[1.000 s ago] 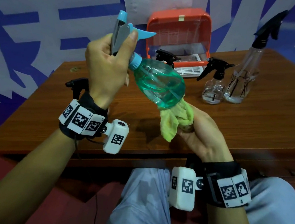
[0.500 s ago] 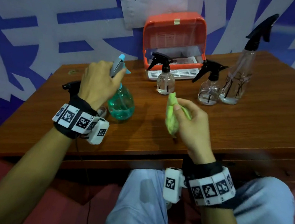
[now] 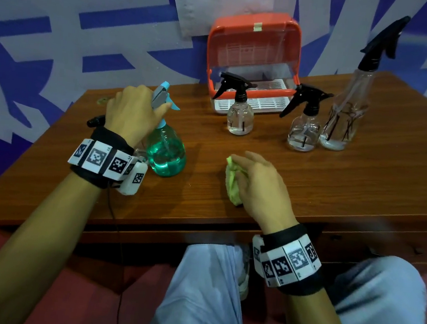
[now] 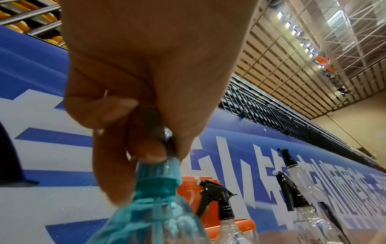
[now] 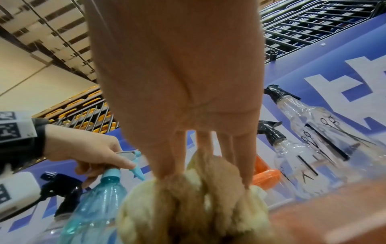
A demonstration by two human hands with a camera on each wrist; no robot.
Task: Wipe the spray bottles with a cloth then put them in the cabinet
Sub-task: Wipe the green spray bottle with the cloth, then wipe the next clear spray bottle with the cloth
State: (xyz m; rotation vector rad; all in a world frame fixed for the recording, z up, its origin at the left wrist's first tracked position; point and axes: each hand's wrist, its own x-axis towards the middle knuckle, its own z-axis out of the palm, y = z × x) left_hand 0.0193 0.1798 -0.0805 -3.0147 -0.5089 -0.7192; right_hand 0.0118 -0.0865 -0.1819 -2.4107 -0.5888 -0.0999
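Nearest the person, the right hand (image 3: pixel 260 185) had come down onto the brown wooden table (image 3: pixel 364 184) with the crumpled yellow-green cloth (image 3: pixel 232 184) under it; a second ago that cloth was wrapped round the bottom of the bottle in mid-air. From the right wrist view the fingers (image 5: pixel 240 165) lay straight on the cloth, though whether the thumb pinched it I could not tell.

To its left, the left hand (image 3: pixel 133 111) gripped the blue-and-grey trigger head of the teal translucent plastic spray bottle (image 3: pixel 165 151), which had been lowered from a tilted, raised hold to stand upright on the table. That suggests the wiping of this bottle was finished and the move to the cabinet came next.

Behind the left wrist a black sprayer (image 3: pixel 96 121) poked out, close to the table's left edge. Beyond both hands stood a small clear round bottle with black trigger (image 3: pixel 239 119), a second like it (image 3: pixel 303 132) and a tall clear bottle (image 3: pixel 345 118) to the right. The orange plastic cabinet with its lid raised (image 3: pixel 252 41) sat farthest back, and the first small bottle stood directly before its opening, so the teal one would probably have to pass above or beside it.
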